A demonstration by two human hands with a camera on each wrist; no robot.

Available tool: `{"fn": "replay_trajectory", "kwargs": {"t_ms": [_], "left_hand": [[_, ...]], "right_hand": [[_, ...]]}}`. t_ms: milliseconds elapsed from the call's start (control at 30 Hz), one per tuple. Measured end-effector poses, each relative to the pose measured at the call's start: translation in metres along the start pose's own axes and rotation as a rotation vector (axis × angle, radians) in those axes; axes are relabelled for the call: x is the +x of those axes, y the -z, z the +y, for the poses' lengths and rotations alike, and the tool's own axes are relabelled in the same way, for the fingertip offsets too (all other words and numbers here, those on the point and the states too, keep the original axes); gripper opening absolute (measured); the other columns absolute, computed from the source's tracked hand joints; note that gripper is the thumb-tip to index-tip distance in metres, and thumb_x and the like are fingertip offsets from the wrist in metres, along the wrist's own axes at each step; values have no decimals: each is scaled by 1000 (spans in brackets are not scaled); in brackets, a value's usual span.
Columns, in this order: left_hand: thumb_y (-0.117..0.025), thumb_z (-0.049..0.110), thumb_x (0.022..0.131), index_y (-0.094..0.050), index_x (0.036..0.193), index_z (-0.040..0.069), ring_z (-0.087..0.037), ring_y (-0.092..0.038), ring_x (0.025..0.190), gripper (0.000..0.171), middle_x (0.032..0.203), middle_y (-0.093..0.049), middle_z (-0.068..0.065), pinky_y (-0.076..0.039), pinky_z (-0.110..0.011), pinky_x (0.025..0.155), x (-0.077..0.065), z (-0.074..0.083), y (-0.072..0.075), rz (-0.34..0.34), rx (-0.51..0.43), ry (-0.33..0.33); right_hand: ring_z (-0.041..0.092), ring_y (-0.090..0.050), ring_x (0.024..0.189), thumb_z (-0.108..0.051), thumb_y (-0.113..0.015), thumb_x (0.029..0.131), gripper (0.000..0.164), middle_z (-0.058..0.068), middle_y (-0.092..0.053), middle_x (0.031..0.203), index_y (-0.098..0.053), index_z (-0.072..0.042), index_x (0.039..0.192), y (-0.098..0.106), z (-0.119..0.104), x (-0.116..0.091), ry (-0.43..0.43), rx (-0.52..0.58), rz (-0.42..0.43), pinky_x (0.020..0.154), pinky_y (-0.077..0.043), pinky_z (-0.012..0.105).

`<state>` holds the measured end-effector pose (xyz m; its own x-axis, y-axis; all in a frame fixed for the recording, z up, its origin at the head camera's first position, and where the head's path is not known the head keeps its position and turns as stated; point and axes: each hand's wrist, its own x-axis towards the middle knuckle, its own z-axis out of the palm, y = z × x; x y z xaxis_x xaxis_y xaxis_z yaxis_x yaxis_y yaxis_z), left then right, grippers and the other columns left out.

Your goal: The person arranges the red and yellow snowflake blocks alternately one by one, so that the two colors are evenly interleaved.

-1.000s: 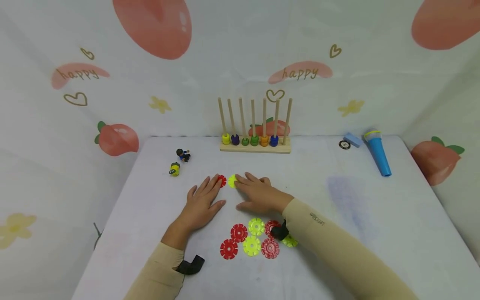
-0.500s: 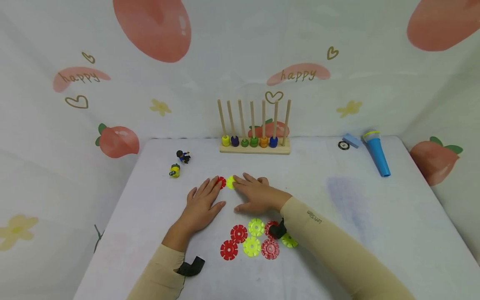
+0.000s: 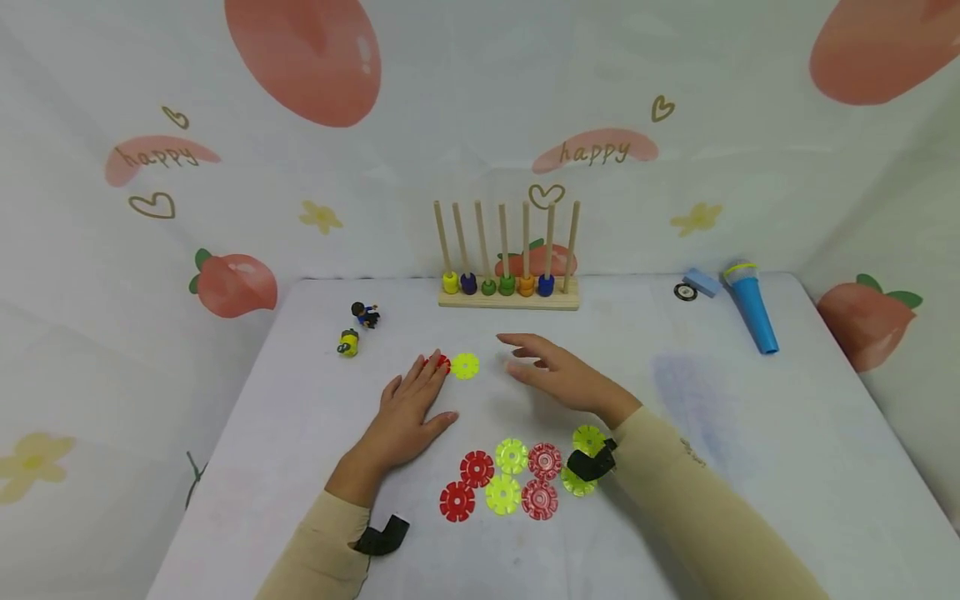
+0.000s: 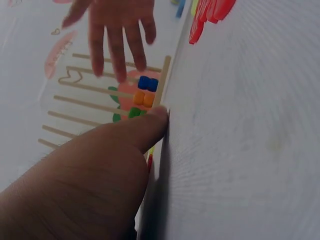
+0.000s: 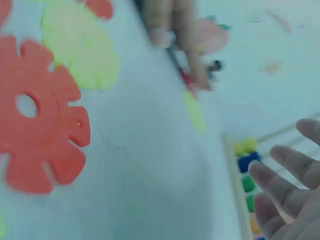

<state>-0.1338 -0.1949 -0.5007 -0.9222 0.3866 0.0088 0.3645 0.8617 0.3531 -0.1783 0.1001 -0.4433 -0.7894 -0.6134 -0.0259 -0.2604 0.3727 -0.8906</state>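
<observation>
My left hand (image 3: 407,417) lies flat on the table, its fingertips over a red notched disc (image 3: 444,364) that they partly cover. Beside that disc, on its right, a yellow notched disc (image 3: 465,366) lies uncovered. My right hand (image 3: 562,375) hovers above the cloth to the right of the yellow disc, fingers loosely bent and nothing in them. Nearer to me lie more notched discs, among them a red disc (image 3: 457,502), a yellow disc (image 3: 503,495) and a red disc (image 3: 539,499). The right wrist's black strap partly hides a yellow disc (image 3: 578,482).
A wooden peg stand (image 3: 510,302) with coloured beads stands at the back. At the back left are a small figure (image 3: 365,314) and a yellow toy (image 3: 348,342). A blue toy microphone (image 3: 752,310), a blue block (image 3: 701,282) and a black-and-white round piece (image 3: 686,292) lie at the back right.
My right hand has lifted off the yellow disc and moved right, leaving it uncovered beside the red one. The left hand has barely moved.
</observation>
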Motion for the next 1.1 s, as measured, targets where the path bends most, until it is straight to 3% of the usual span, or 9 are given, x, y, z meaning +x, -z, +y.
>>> {"fn": "replay_trajectory", "kwargs": {"t_ms": [133,233,367,500,600,700,833,967,1100], "left_hand": [[-50,66,87,-19,154,23,-20,2,144,86,160,-5,6,-5,-60,107,2,3,-3,-15,13,-32],[-46,69,86,-20,154,23,-21,1,144,86,160,-6,6,-4,-61,107,2,7,-6,-28,42,-50],[-42,72,86,-20,154,23,-21,0,144,87,159,-7,5,-4,-60,108,3,12,-8,-41,96,-38],[-41,70,87,-18,154,21,-22,0,144,86,160,-7,4,-4,-60,108,3,17,-9,-47,113,-11],[-43,68,88,-18,154,20,-23,0,144,86,160,-8,3,-4,-60,108,4,20,-8,-49,113,3],[-45,67,88,-18,154,19,-23,-1,144,85,159,-9,2,-4,-60,108,4,21,-7,-44,118,10],[-45,66,89,-18,154,19,-23,-1,144,85,159,-9,2,-3,-60,109,4,21,-8,-40,122,10],[-45,66,89,-18,154,19,-23,0,144,85,159,-8,2,-3,-60,109,3,21,-9,-42,114,6],[-43,68,88,-18,154,19,-24,0,144,86,160,-8,2,-3,-61,108,3,22,-7,-43,112,1]], "right_hand": [[31,-45,126,-30,-49,101,43,-7,-43,142,-42,-28,143,11,2,-32,67,176,22,100,-36,51],[35,-46,122,-23,-51,100,43,2,-47,139,-42,-24,143,10,10,-54,79,244,11,96,-40,53],[28,-51,114,-29,-63,94,49,5,-54,129,-48,-21,139,-4,27,-76,12,147,16,91,-44,49],[14,-47,111,-41,-75,82,52,-8,-53,120,-59,-21,127,-21,41,-90,-14,-103,23,94,-41,44],[12,-40,110,-41,-79,77,46,-11,-48,117,-65,-23,117,-29,44,-94,48,-258,33,93,-38,43],[13,-40,107,-35,-82,76,39,-9,-48,115,-66,-22,109,-35,40,-94,98,-335,51,89,-38,41],[12,-42,100,-30,-83,75,35,-11,-52,108,-63,-23,103,-38,31,-92,68,-381,65,84,-36,41],[9,-48,94,-25,-78,81,25,-17,-57,97,-62,-26,100,-35,23,-90,-8,-342,71,82,-35,40],[11,-55,84,-21,-70,89,11,-13,-61,91,-63,-24,97,-25,24,-81,-75,-158,79,79,-47,32]]}}
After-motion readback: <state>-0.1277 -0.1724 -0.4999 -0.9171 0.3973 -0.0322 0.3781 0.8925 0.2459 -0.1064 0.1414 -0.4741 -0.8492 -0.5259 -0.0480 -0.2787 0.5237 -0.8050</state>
